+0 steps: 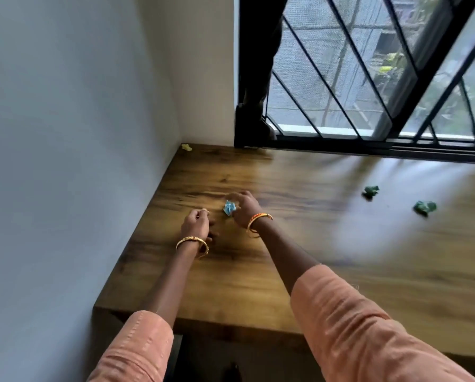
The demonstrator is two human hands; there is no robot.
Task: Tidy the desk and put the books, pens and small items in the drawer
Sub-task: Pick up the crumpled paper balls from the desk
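Near the left end of the brown wood-grain table (pixel 299 244), a small crumpled blue paper scrap (pixel 229 208) sits at the fingertips of the right hand (pixel 244 209), which appears to be pinching it (motion blur makes the contact hard to confirm). The left hand (pixel 196 223) rests just beside it, fingers curled, with something small and pale at its fingertips; whether it actually holds that item cannot be told. Both wrists carry gold-coloured bangles, and both arms wear salmon-orange sleeves.

Further out, two crumpled green paper scraps (pixel 370 191) lie well apart from the hands toward the right side of the table, near each other. A small yellow scrap (pixel 186 147) sits in the far corner where the table meets the white wall (pixel 65 133), beside the black-framed grilled window (pixel 368 78).

Assessment: no books or pens are visible on the surface, so that part appears complete or lies out of view. Remaining work, as judged, is the four scattered scraps. No drawer is visible.
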